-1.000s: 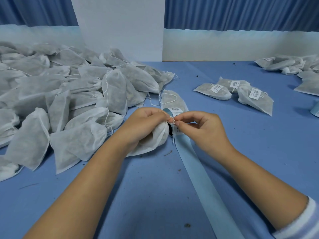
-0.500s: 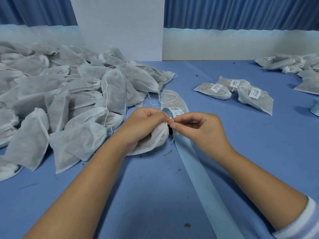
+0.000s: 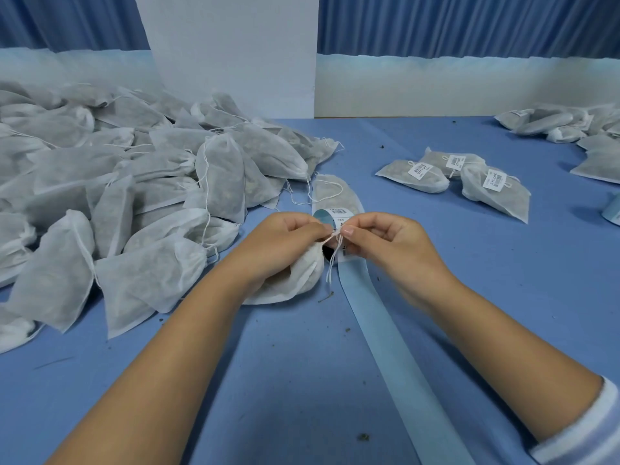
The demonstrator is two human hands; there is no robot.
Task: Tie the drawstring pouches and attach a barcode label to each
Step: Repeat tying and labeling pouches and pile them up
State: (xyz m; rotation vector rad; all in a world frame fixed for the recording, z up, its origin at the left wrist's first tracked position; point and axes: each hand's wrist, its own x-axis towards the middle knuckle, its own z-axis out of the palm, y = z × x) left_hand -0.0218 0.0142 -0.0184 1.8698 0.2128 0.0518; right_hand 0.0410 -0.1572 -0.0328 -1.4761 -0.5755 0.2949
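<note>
Left hand (image 3: 281, 245) grasps the pouch (image 3: 295, 280) and, with the right hand (image 3: 389, 243), pinches its drawstring (image 3: 336, 251). The table (image 3: 285, 380) lies open toward the near edge; a pile (image 3: 117, 196) crowds the left edge.

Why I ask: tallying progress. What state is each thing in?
Held pouch: mouth gathered, gripped by left hand.
Drawstring: pinched by left hand and right hand.
Left pile: no labels showing.
Three pouches: on the right, labelled.
Label roll: partly unrolled, strip trailing.
</note>
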